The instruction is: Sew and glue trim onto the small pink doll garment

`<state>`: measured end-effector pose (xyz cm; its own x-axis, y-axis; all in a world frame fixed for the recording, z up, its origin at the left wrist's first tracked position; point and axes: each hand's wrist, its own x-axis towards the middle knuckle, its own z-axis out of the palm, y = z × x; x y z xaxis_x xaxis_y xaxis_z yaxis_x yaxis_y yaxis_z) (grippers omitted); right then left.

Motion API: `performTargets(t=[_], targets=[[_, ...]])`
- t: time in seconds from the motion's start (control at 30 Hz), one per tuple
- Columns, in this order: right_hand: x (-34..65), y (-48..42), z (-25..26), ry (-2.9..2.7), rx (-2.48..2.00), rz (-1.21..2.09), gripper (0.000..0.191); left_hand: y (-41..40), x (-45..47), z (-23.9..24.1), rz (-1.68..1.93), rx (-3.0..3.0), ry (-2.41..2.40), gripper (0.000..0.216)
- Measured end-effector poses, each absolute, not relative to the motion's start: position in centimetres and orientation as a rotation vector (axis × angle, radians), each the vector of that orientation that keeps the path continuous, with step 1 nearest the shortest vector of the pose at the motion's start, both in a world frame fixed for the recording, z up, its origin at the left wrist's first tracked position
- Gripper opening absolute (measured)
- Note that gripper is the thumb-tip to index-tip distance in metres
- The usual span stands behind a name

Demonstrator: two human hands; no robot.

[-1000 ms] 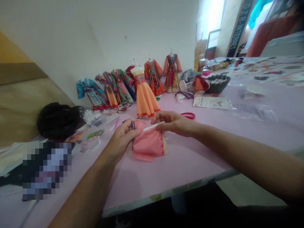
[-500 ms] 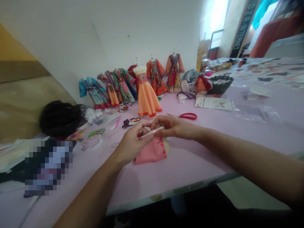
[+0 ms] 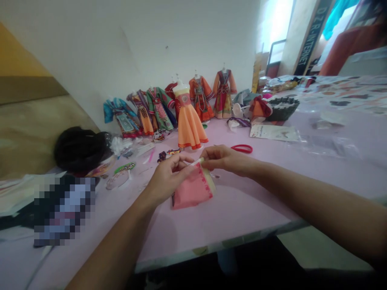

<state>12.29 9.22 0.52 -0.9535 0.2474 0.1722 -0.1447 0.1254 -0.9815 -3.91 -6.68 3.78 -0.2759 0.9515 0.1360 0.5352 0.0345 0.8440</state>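
Note:
A pink piece of fabric (image 3: 192,189) with a darker pink scalloped trim and a pale yellow strip along its right side hangs between my hands, its lower part near the tabletop. My left hand (image 3: 169,177) pinches its top edge, thumb in front and fingers behind. At the upper right corner my right hand (image 3: 222,159) is closed on the same fabric by the pale strip. Just beyond that hand lie red-handled scissors (image 3: 242,149), their blades hidden behind it. A doll-sized orange dress (image 3: 191,127) on a small form stands behind my hands.
Several small embroidered robes (image 3: 201,96) stand along the wall. A dark basket (image 3: 282,108), a printed card (image 3: 273,133) and clear plastic bags (image 3: 329,145) lie to the right. At left are a black bundle (image 3: 80,149) and a green oval piece (image 3: 125,168).
My right hand has shifted slightly right and up, now covering the scissor blades. The fabric's top edge is tilted differently, showing more of its trim and the yellow strip.

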Motion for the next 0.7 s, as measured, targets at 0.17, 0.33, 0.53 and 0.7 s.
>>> performTargets(t=[0.17, 0.33, 0.53, 0.7], targets=[[12.4, 8.9, 0.8, -2.168, -0.066, 1.856, 0.021, -6.7, -3.4, 3.7, 1.165, 1.523, 1.864, 0.023], [12.6, 8.7, 1.2, -2.171, -0.053, 1.834, 0.017, -6.6, -3.2, 3.5, 1.163, 1.588, 1.883, 0.020], [12.4, 8.8, 1.0, -2.146, -0.069, 1.830, 0.018, -6.6, -3.3, 3.2, 1.179, 1.635, 1.933, 0.013], [12.3, 8.9, 0.7, -2.113, -0.102, 1.871, 0.017, -6.9, -2.7, 3.3, 1.301, 1.912, 2.185, 0.015]])
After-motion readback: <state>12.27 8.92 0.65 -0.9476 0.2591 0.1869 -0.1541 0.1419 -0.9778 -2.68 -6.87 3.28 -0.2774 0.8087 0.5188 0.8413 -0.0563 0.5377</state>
